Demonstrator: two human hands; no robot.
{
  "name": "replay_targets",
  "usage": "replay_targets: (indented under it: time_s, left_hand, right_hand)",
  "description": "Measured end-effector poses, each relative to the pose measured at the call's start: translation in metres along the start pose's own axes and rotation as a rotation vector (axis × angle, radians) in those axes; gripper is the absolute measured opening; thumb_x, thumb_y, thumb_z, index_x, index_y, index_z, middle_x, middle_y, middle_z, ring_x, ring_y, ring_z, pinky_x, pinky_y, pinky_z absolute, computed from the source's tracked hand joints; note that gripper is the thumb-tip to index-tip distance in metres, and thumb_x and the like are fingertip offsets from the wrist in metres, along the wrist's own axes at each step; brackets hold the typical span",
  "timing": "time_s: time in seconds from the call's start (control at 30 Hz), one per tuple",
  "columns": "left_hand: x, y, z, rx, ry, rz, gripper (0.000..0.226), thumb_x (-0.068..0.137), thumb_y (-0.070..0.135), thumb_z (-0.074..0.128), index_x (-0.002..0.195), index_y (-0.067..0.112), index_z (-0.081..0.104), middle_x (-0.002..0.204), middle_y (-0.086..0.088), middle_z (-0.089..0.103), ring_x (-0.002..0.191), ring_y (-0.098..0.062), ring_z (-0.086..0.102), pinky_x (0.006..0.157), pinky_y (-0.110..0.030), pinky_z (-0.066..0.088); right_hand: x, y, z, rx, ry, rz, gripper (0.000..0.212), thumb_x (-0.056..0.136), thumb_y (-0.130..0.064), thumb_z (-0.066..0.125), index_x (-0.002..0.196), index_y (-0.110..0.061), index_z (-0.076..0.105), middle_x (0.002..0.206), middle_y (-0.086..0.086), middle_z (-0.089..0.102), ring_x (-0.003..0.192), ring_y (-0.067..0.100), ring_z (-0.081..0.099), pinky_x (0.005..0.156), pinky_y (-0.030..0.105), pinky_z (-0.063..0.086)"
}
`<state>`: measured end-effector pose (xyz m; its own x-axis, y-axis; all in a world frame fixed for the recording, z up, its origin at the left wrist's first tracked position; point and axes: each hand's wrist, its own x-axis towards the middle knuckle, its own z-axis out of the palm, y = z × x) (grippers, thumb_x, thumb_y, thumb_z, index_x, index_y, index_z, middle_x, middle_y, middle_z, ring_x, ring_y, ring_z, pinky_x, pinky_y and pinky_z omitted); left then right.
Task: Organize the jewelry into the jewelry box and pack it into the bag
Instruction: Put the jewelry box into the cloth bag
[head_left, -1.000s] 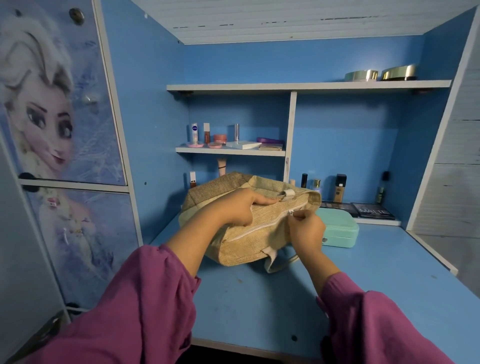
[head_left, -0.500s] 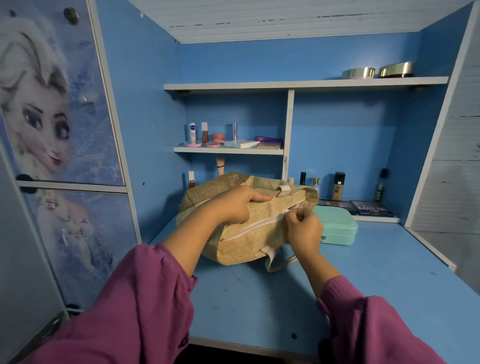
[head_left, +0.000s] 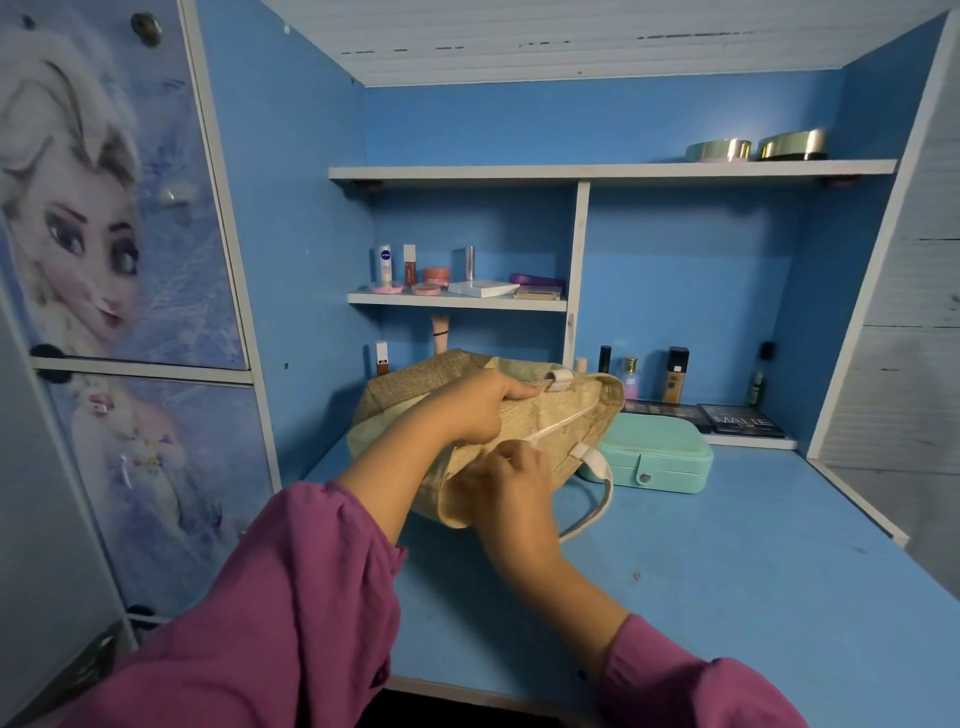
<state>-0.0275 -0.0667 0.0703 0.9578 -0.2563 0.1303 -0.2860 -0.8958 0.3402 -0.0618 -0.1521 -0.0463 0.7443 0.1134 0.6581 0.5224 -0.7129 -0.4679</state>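
1. Woven beige jute bag (head_left: 550, 421) lies on the blue table (head_left: 727, 561), tilted, its white zipper line running across the upper side.
2. The left hand (head_left: 478, 402) rests on top of the bag, thumb stretched along the upper edge and fingers curled over the fabric, gripping it.
3. The right hand (head_left: 506, 475) pinches something small at the near end of the zipper, fingers bunched tight; the pull itself is hidden.
4. A white strap (head_left: 597, 478) of the bag loops down onto the table just beside the right hand.
5. The mint-green rectangular jewelry box (head_left: 660, 457) sits shut on the table, outside the bag and touching or just behind its right end.
6. Purple sleeves (head_left: 291, 597) cover both forearms.
7. Cosmetic bottles (head_left: 675, 374) stand along the back wall.
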Motion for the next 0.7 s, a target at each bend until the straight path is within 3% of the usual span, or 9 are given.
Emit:
replay_targets:
  time_s: [0.13,0.2,0.27,0.3,0.37,0.43,0.57,0.63,0.7]
  left_hand:
    - [-0.002,0.003,-0.003,0.033,0.017,0.015,0.083,0.080,-0.018,0.046,0.137,0.043,0.045,0.148,0.000,0.041,0.074,-0.012,0.057,0.045,-0.018,0.032]
    - [-0.005,0.001,-0.007,0.029,0.016,0.019,0.083,0.080,-0.017,0.047,0.136,0.044,0.046,0.144,0.001,0.046,0.067,-0.013,0.056,0.044,-0.018,0.032]
    - [-0.007,0.001,-0.012,0.025,0.017,0.034,0.083,0.079,-0.016,0.048,0.135,0.045,0.046,0.144,0.002,0.046,0.061,-0.014,0.053,0.044,-0.023,0.035]
    - [-0.009,0.002,-0.015,0.023,0.018,0.034,0.083,0.079,-0.015,0.049,0.135,0.046,0.046,0.144,0.004,0.046,0.060,-0.014,0.052,0.045,-0.025,0.035]
    - [-0.010,0.005,-0.021,0.055,0.026,0.025,0.081,0.081,-0.013,0.050,0.134,0.048,0.046,0.142,0.004,0.045,0.059,-0.014,0.050,0.046,-0.025,0.036]
    - [-0.010,0.010,-0.026,0.107,0.032,0.022,0.080,0.082,-0.012,0.048,0.134,0.050,0.046,0.143,0.004,0.046,0.064,-0.015,0.052,0.047,-0.024,0.036]
    - [-0.004,0.007,-0.041,0.108,0.125,0.004,0.076,0.084,-0.013,0.042,0.135,0.043,0.048,0.144,-0.001,0.044,0.094,-0.023,0.058,0.060,-0.027,0.044]
    - [-0.001,0.001,-0.051,0.100,0.186,0.001,0.076,0.084,-0.013,0.043,0.133,0.044,0.050,0.141,-0.001,0.048,0.092,-0.020,0.058,0.069,-0.036,0.053]
    - [0.000,-0.003,-0.058,0.080,0.220,-0.021,0.075,0.084,-0.013,0.043,0.132,0.044,0.050,0.136,0.001,0.052,0.081,-0.019,0.058,0.064,-0.036,0.051]
  right_hand:
    - [-0.005,-0.022,0.008,0.145,-0.035,-0.151,0.005,0.072,-0.006,0.061,0.073,-0.009,0.065,0.084,0.007,0.058,0.078,0.023,0.051,0.065,0.030,0.038]
    - [0.001,-0.016,-0.002,0.271,-0.151,-0.024,0.019,0.083,-0.020,0.055,0.075,-0.010,0.068,0.082,0.004,0.064,0.078,0.019,0.056,0.071,0.036,0.046]
    - [0.014,0.000,-0.011,0.206,-0.141,0.094,0.034,0.084,-0.033,0.044,0.080,-0.013,0.071,0.086,0.001,0.068,0.082,0.017,0.058,0.078,0.040,0.048]
    - [0.023,0.009,-0.015,0.097,-0.127,0.129,0.039,0.084,-0.037,0.039,0.089,-0.016,0.072,0.098,0.003,0.068,0.093,0.019,0.057,0.087,0.040,0.046]
    - [0.042,0.021,-0.021,-0.155,-0.221,0.179,0.042,0.090,-0.046,0.038,0.116,-0.026,0.063,0.131,0.005,0.053,0.126,0.027,0.038,0.110,0.049,0.025]
    - [0.056,0.026,-0.025,-0.260,-0.418,0.183,0.052,0.089,-0.062,0.039,0.135,-0.037,0.046,0.152,0.002,0.029,0.142,0.030,0.013,0.112,0.059,0.002]
    - [0.064,0.030,-0.022,-0.364,-0.783,0.216,0.071,0.081,-0.082,0.026,0.143,-0.050,0.027,0.161,0.002,0.003,0.146,0.030,-0.009,0.108,0.061,-0.016]
    - [0.062,0.033,-0.018,-0.371,-0.851,0.238,0.067,0.083,-0.080,0.021,0.143,-0.052,0.026,0.161,0.002,0.003,0.146,0.030,-0.009,0.108,0.060,-0.017]
    - [0.058,0.035,-0.017,-0.399,-0.867,0.228,0.060,0.088,-0.074,0.019,0.144,-0.052,0.024,0.161,0.003,0.003,0.147,0.030,-0.007,0.109,0.061,-0.015]
